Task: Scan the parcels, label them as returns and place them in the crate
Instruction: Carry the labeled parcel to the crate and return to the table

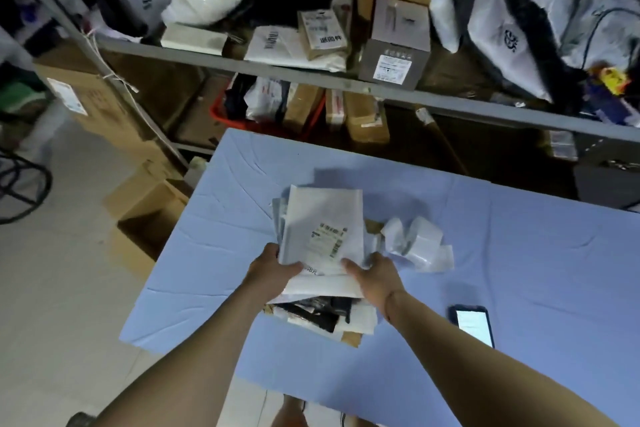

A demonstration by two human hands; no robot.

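Note:
A stack of white mailer parcels (322, 229) is lifted over the blue table (519, 253); the top one shows a barcode label. My left hand (273, 269) grips the stack's near left edge, thumb on top. My right hand (375, 274) grips its near right edge the same way. Below the stack lie more parcels (325, 317), white, black and brown. A roll of white labels (420, 243) lies unrolled just right of the stack. A red crate (221, 114) with parcels in it stands under the shelf beyond the table.
A phone (472, 324) with a lit screen lies on the table at the right. A grey metal shelf (450, 104) runs across behind, loaded with boxes and bags. Open cardboard boxes (145, 215) sit on the floor to the left.

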